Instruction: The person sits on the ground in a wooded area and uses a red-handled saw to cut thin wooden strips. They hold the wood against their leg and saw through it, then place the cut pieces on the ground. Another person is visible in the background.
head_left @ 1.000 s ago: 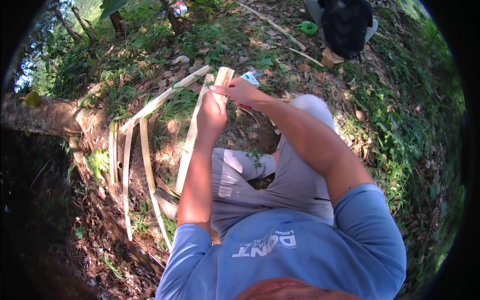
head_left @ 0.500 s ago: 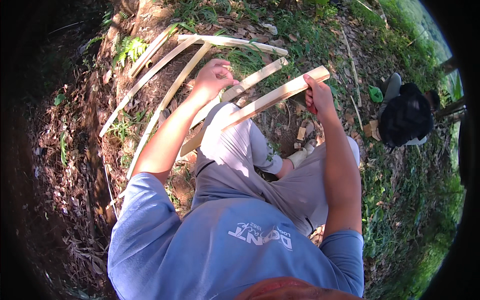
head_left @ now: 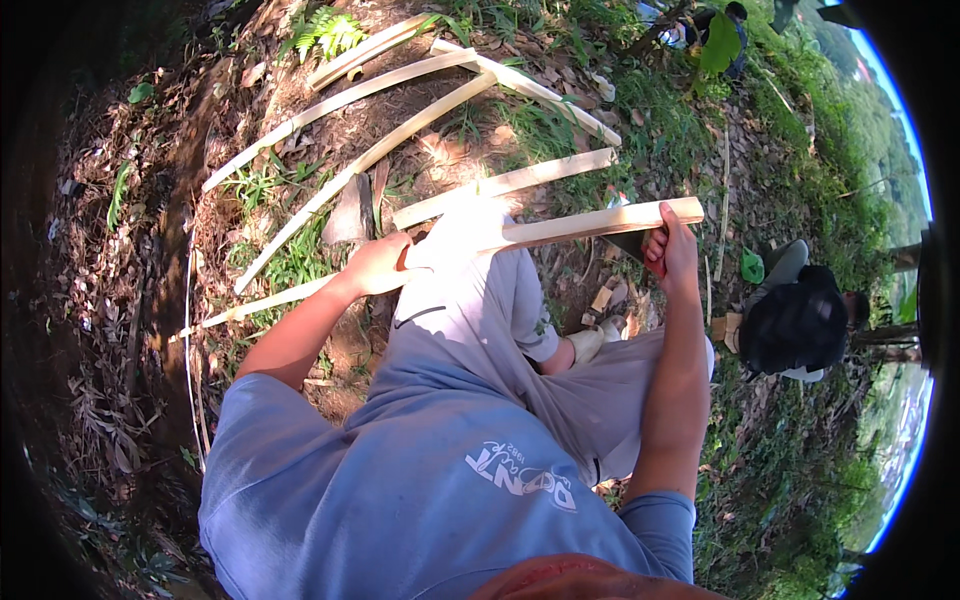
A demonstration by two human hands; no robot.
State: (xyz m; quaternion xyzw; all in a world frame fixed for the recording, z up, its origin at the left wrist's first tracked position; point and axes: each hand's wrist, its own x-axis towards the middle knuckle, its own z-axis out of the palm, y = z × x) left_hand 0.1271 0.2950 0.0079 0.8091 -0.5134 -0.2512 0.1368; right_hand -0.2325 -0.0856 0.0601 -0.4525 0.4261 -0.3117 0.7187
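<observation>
A pale wooden strip [head_left: 580,225] lies across my lap, its middle washed out by sunlight on my knee. My left hand [head_left: 380,265] is closed at the strip's left end; the glare partly hides its fingers. Near the right end, my right hand [head_left: 676,255] presses its thumb on top of the strip. The same hand grips a red-handled knife [head_left: 655,266], whose dark blade shows just under the wood. Beyond my knee another pale strip [head_left: 540,178] rests on the ground, and one more strip [head_left: 255,309] reaches out to the left behind my left forearm.
Several long strips, including a curved strip [head_left: 370,155], lie ahead on leaf-strewn ground. A fern [head_left: 330,33] grows at the far side. Small wood offcuts [head_left: 601,298] sit by my foot. To the right a person in dark clothing [head_left: 795,318] crouches; another person is farther off.
My left hand has come down from above the strip to its left end. The held strip now lies flatter across my lap. My right hand keeps its hold; the view has shifted.
</observation>
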